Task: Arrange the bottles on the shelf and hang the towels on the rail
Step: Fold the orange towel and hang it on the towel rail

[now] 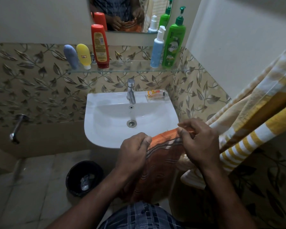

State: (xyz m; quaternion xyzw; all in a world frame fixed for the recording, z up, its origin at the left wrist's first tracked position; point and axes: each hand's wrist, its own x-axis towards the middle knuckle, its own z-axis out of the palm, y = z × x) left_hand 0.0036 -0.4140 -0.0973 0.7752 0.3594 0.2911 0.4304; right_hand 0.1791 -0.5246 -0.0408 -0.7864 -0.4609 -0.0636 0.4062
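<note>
Head view: left grip (135,149) and right grip (200,142) pinch orange towel (157,172) by its top hem.
Place: draped below both grips.
Handling: I judge it soft, limp; hold hem corners.

On the glass shelf (130,67) stand a grey-blue tube (71,57), yellow tube (83,56) and red bottle (100,46) at left, and a white-blue pump bottle (157,50) and green pump bottle (173,42) at right. The left hand (135,149) and right hand (200,141) pinch the top edge of the orange towel (157,171). A yellow-striped towel (248,116) hangs at right.
</note>
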